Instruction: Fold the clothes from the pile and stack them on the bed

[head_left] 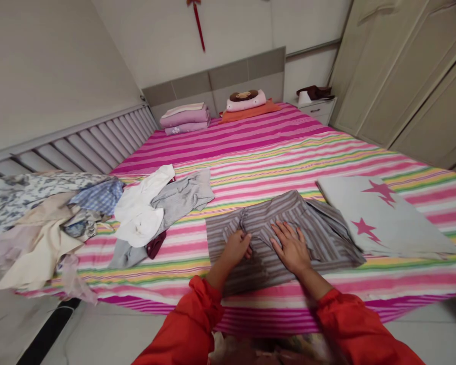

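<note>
A grey-and-brown striped garment (pixel 266 215) lies spread on the bed before me, partly folded and creased. My left hand (pixel 238 246) is closed, its fingers curled on a fold of the fabric left of the garment's middle. Flat on the cloth, my right hand (pixel 291 247) has its fingers spread and grips nothing. Just beyond the garment's right end is a flat, pale grey folded cloth (pixel 395 223) with pink stars. What kind of clothing the striped piece is, I cannot tell.
Loose clothes lie to the left: a white garment (pixel 144 205), grey pants (pixel 184 195) and a heap with cream cloth (pixel 41 248). Purple folded bedding (pixel 186 119) and a pink pillow (pixel 246 101) sit at the headboard. A railing (pixel 79 142) borders the bed's left.
</note>
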Available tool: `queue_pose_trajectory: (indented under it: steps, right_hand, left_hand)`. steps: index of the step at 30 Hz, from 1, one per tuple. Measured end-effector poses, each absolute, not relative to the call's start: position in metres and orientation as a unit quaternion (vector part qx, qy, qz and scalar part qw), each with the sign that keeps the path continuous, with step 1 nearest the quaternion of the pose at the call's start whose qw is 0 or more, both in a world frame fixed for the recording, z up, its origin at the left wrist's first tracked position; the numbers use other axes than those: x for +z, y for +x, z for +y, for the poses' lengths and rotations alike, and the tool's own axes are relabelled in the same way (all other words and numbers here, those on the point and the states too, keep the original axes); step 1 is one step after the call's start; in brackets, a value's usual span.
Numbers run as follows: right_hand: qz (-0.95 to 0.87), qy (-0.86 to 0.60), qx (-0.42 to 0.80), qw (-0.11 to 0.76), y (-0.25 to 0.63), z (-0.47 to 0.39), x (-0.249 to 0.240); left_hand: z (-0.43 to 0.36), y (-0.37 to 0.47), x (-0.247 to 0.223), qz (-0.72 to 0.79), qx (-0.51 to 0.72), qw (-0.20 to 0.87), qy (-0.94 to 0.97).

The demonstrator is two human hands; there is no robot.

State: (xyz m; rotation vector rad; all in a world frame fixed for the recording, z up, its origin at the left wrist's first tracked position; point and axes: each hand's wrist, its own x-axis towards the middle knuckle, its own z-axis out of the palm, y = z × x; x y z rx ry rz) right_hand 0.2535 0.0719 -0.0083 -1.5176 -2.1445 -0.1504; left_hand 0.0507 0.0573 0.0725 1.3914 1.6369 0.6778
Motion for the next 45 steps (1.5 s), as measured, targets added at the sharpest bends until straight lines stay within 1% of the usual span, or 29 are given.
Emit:
queue_pose_trajectory:
  steps: [3, 4, 6, 8, 10, 12, 14, 16, 17, 18, 19, 20, 22, 24, 25, 29, 32, 35, 40, 42, 45]
  right_hand:
    - [-0.790, -0.557, -0.058, 0.251, 0.254, 0.072, -0.009]
    - [-0.790, -0.557, -0.057, 0.250, 0.254, 0.072, -0.009]
    - [-0.790, -0.558, -0.057, 0.248, 0.254, 0.072, -0.008]
    - [-0.789, -0.558, -0.061, 0.250, 0.254, 0.071, -0.008]
    - [-0.787, -0.559, -0.063, 0.253, 0.253, 0.071, -0.007]
    - [-0.787, -0.558, -0.062, 0.254, 0.253, 0.071, -0.008]
    - [-0.790, -0.557, -0.059, 0.251, 0.254, 0.071, -0.008]
    - [-0.792, -0.556, -0.059, 0.246, 0.255, 0.071, -0.008]
    - [-0.792, -0.556, -0.060, 0.245, 0.255, 0.071, -0.009]
    - [-0.792, -0.556, -0.061, 0.244, 0.255, 0.071, -0.009]
    - [-0.792, -0.557, -0.061, 0.244, 0.255, 0.071, -0.009]
    - [-0.791, -0.557, -0.060, 0.245, 0.255, 0.071, -0.008]
    - [-0.789, -0.559, -0.056, 0.248, 0.255, 0.071, -0.008]
    - [-0.787, -0.562, -0.051, 0.250, 0.254, 0.070, -0.006]
    - [-0.785, -0.565, -0.049, 0.249, 0.254, 0.070, -0.005]
    - [-0.785, -0.568, -0.041, 0.243, 0.253, 0.069, -0.003]
    - [-0.784, -0.569, -0.041, 0.245, 0.253, 0.069, -0.002]
    - [-0.783, -0.571, -0.042, 0.245, 0.253, 0.069, -0.002]
    - [-0.780, -0.573, -0.035, 0.249, 0.252, 0.068, -0.001]
    - [-0.778, -0.575, -0.030, 0.252, 0.251, 0.068, -0.001]
    - [-0.777, -0.574, -0.029, 0.255, 0.250, 0.068, 0.000]
  left_hand:
    - [0.047, 0.044, 0.078, 0.626, 0.343, 0.401, 0.574]
    - [0.044, 0.036, 0.078, 0.629, 0.371, 0.375, 0.571]
    - [0.037, 0.016, 0.072, 0.671, 0.403, 0.278, 0.557]
    - [0.031, -0.001, 0.059, 0.725, 0.397, 0.170, 0.536]
    - [0.026, -0.004, 0.045, 0.754, 0.372, 0.115, 0.529]
    - [0.023, 0.012, 0.035, 0.729, 0.361, 0.153, 0.561]
    - [0.024, 0.040, 0.036, 0.652, 0.377, 0.252, 0.608]
    - [0.026, 0.065, 0.045, 0.538, 0.422, 0.374, 0.626]
    - [0.028, 0.073, 0.052, 0.493, 0.449, 0.413, 0.620]
    - [0.029, 0.076, 0.058, 0.470, 0.476, 0.425, 0.610]
    - [0.029, 0.073, 0.063, 0.474, 0.498, 0.411, 0.599]
    - [0.029, 0.067, 0.066, 0.501, 0.516, 0.372, 0.587]
    - [0.022, 0.046, 0.066, 0.581, 0.517, 0.263, 0.571]
    - [0.010, 0.026, 0.059, 0.634, 0.477, 0.184, 0.580]
    - [0.002, 0.021, 0.055, 0.647, 0.444, 0.169, 0.597]
    - [-0.021, 0.037, 0.044, 0.678, 0.305, 0.159, 0.650]
    - [-0.016, 0.065, 0.049, 0.702, 0.235, 0.135, 0.658]
    - [-0.002, 0.079, 0.057, 0.729, 0.153, 0.139, 0.653]
    - [0.005, 0.072, 0.064, 0.759, 0.035, 0.139, 0.635]
    - [0.004, 0.069, 0.066, 0.760, 0.012, 0.144, 0.634]
    - [0.007, 0.070, 0.069, 0.767, 0.021, 0.162, 0.620]
